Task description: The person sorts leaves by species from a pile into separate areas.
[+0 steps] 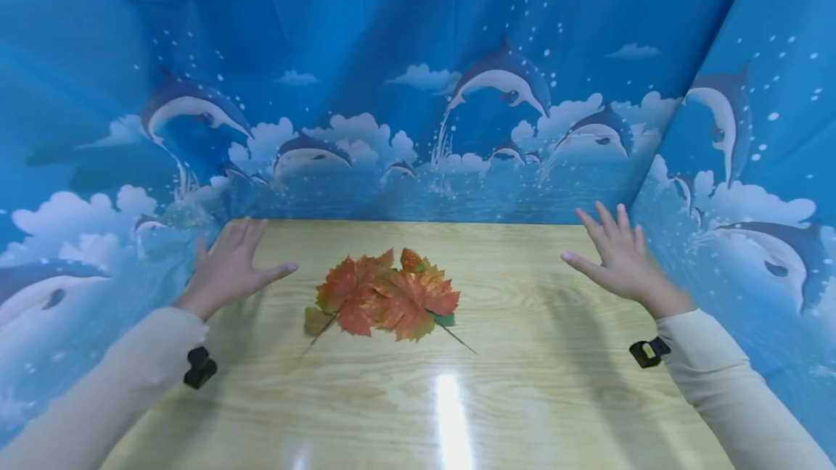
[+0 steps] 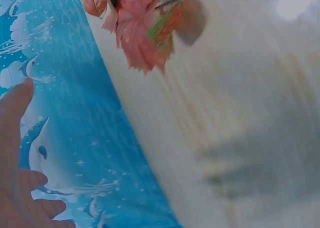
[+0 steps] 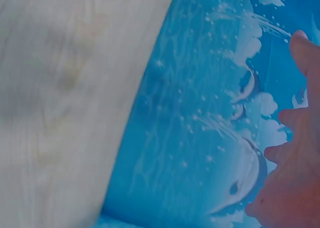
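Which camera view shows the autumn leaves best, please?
The head view: it shows the whole cluster of autumn leaves on the table, two stems included. The left wrist view shows only part, cut by the top edge. The right wrist view shows none.

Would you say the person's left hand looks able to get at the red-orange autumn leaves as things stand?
Probably yes: the left hand holds nothing, the red-orange autumn leaves lie off its thumb side on the wood-grain tabletop, and no object shows between them.
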`<state>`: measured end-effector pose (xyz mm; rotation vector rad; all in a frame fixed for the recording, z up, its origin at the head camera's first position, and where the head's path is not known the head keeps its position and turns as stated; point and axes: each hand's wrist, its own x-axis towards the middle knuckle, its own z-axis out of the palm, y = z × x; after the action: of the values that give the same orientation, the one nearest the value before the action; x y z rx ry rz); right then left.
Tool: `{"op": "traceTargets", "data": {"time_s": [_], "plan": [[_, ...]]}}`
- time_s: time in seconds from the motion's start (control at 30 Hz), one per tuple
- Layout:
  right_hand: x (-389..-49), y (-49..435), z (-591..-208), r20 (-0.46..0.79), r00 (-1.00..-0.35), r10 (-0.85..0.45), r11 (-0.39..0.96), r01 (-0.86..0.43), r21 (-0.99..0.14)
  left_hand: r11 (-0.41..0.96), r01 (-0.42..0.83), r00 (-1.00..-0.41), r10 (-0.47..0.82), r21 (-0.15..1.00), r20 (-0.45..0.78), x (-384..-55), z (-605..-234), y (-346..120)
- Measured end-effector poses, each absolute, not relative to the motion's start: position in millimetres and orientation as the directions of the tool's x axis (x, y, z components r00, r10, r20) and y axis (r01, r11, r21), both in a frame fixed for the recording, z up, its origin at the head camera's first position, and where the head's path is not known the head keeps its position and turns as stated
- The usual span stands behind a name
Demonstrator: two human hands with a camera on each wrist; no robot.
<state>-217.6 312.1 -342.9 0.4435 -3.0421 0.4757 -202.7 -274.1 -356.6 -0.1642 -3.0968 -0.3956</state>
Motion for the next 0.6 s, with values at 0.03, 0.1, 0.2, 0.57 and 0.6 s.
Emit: {"op": "traceTargets", "data": {"time_s": [0.03, 0.1, 0.2, 0.57, 0.6], "plan": [[-217.4, 309.8, -346.8, 0.071, -0.957, -0.282, 0.906, -0.29, -0.308, 0.958, 0.104, -0.995, 0.101, 0.267, 0.027, -199.8, -359.6, -275.0], [-216.5, 305.3, -355.2, 0.071, -0.952, -0.297, 0.893, -0.304, -0.332, 0.949, 0.099, -0.995, 0.097, 0.3, 0.021, -194.0, -366.4, -276.7], [-214.4, 297.2, -369.9, 0.082, -0.945, -0.318, 0.864, -0.324, -0.384, 0.938, 0.08, -0.996, 0.084, 0.336, 0.004, -185.1, -377.4, -277.5], [-200.1, 249.8, -433.0, 0.088, -0.921, -0.378, 0.785, -0.37, -0.497, 0.888, 0.062, -0.998, 0.061, 0.456, 0.017, -148.7, -426.7, -268.5], [-197.8, 244.6, -438.6, 0.086, -0.918, -0.387, 0.777, -0.374, -0.506, 0.881, 0.062, -0.998, 0.06, 0.469, 0.02, -145.8, -431.0, -266.4]]}}
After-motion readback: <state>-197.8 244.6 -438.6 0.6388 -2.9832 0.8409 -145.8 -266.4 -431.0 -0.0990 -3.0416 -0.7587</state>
